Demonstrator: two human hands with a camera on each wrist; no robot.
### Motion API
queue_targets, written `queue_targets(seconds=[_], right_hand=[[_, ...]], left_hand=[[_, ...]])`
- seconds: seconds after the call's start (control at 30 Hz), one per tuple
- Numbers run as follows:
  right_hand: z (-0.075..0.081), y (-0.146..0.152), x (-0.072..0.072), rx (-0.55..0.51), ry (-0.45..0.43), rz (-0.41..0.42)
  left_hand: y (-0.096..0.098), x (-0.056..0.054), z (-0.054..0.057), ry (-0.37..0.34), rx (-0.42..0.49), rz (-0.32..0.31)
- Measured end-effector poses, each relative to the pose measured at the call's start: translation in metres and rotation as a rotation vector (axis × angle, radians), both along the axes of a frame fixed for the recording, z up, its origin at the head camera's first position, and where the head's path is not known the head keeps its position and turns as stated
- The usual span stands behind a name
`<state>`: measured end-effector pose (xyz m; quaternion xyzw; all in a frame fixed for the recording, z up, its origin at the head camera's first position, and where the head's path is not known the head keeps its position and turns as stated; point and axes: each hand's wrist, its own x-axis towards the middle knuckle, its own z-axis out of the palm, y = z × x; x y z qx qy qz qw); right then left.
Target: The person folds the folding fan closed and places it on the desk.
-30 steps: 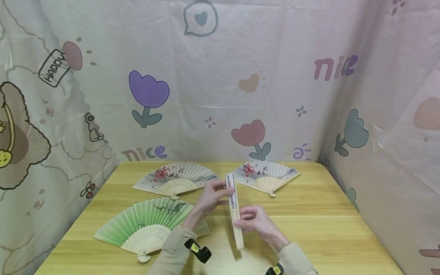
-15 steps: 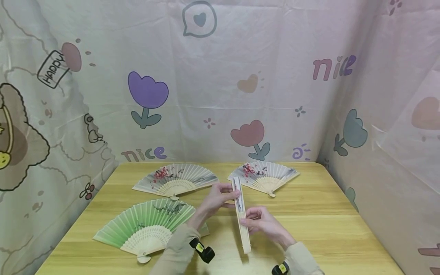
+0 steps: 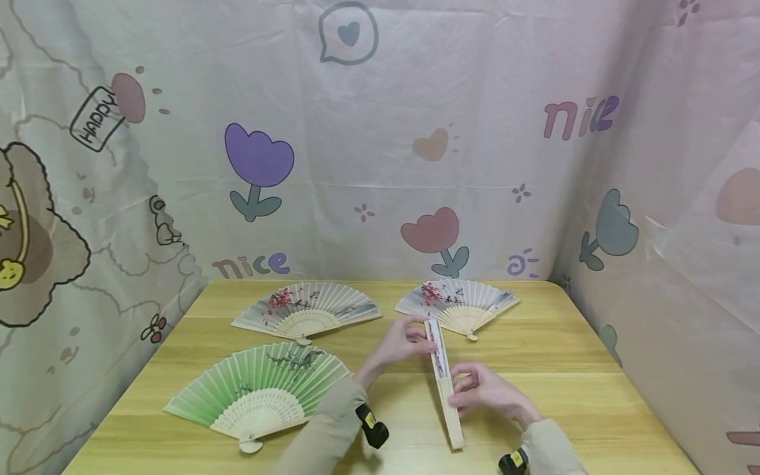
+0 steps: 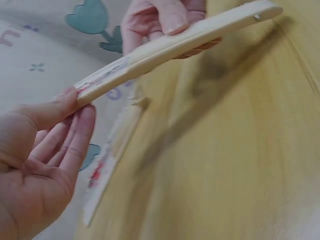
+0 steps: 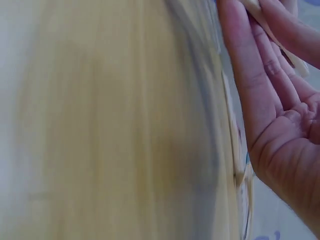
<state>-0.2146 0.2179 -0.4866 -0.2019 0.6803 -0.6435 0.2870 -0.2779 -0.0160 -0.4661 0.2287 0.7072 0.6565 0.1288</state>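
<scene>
A folded hand fan (image 3: 443, 384) with pale ribs slants between the two hands, over the table's middle right. My left hand (image 3: 402, 343) pinches its far, printed end between thumb and fingers. Lower down the ribs, my right hand (image 3: 491, 394) holds it from the right side, thumb on top. The left wrist view shows the closed fan (image 4: 175, 47) above the table with its shadow beneath, a small metal pivot at the far tip. In the right wrist view, part of the fan (image 5: 262, 20) is hidden behind the right thumb.
Spread open on the table (image 3: 552, 396) lie a green fan (image 3: 273, 389) at front left, a grey-white blossom fan (image 3: 307, 310) behind it, and a similar fan (image 3: 457, 305) at back right. Printed cloth (image 3: 356, 165) hangs around the back and sides.
Both hands have carried the folded fan to the right and slightly nearer, and it slants more. The three spread fans stay where they were.
</scene>
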Motion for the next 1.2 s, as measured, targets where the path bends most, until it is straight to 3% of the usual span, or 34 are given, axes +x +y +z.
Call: queue_targets(seconds=[0.13,0.23,0.4,0.57,0.7,0.93,1.2], right_hand=[[-0.003,0.013,-0.003,0.077,0.090,-0.002],[-0.004,0.021,-0.006,0.142,0.152,0.000],[-0.004,0.035,-0.008,0.185,0.148,0.032],[-0.003,0.046,-0.010,0.226,0.178,0.044],[0.000,0.049,-0.009,0.267,0.194,0.026],[0.003,0.049,-0.006,0.332,0.138,-0.069],[0.004,0.045,-0.006,0.392,0.138,-0.125]], left_hand=[[0.016,-0.003,-0.010,0.036,-0.051,0.070],[0.026,-0.005,-0.018,0.084,-0.143,0.131],[0.041,-0.003,-0.027,0.215,-0.433,0.244],[0.056,0.000,-0.031,0.254,-0.636,0.273],[0.064,0.003,-0.033,0.269,-0.696,0.275],[0.071,0.006,-0.041,0.307,-0.741,0.314],[0.073,0.009,-0.042,0.346,-0.795,0.353]])
